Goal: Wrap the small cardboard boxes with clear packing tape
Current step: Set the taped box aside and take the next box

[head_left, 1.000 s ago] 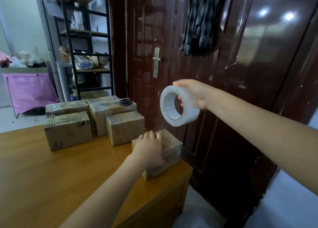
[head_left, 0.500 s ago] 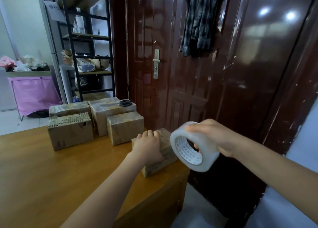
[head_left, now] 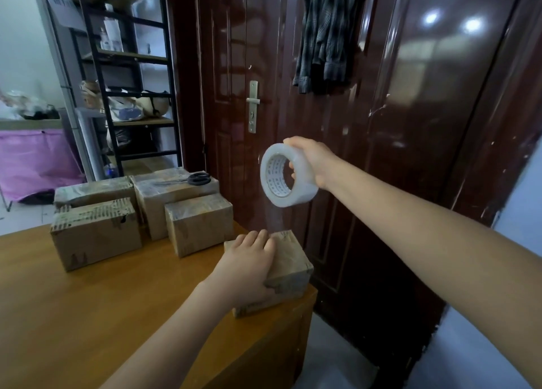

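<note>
The tape roll [head_left: 287, 177] was held above the small box [head_left: 289, 267], right-hand grip [head_left: 312, 159] curled through its core; a clear strip [head_left: 275, 218] ran down to the brown box, pressed under the flat left hand [head_left: 249, 264].

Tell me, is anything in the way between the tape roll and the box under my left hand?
Nothing visible blocks it. The tape roll, held up by the right hand, hangs over the box, with only a stretched strip of clear tape between them. The left hand rests on the box's near side.

Glossy clear plastic tape roll [head_left: 286, 175], matt cardboard box [head_left: 289, 267], smooth wooden table [head_left: 88, 315].
</note>
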The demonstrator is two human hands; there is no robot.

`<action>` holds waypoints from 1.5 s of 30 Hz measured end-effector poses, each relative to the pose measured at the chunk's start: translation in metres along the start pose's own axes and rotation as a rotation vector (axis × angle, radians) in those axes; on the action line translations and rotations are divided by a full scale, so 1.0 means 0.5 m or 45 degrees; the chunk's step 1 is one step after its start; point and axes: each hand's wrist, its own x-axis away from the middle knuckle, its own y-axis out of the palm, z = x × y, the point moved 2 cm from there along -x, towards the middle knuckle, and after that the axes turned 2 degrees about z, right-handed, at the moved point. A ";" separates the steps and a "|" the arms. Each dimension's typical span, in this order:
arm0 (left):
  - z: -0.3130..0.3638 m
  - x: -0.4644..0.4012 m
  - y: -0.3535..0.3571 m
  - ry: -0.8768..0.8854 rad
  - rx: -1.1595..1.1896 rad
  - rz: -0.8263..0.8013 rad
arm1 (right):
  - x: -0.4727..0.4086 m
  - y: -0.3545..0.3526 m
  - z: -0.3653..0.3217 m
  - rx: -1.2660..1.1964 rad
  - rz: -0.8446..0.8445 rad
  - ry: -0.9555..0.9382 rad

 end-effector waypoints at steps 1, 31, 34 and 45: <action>0.002 0.001 0.003 0.023 0.004 0.013 | -0.012 0.006 0.003 -0.001 0.015 0.013; -0.027 -0.028 0.018 -0.033 0.190 -0.062 | 0.058 -0.009 -0.052 0.229 -0.229 0.124; -0.026 -0.027 0.014 -0.045 0.199 -0.068 | 0.087 -0.027 -0.049 0.179 -0.236 0.143; -0.015 -0.021 -0.004 -0.191 0.221 -0.052 | 0.218 -0.061 0.011 0.185 -0.251 0.075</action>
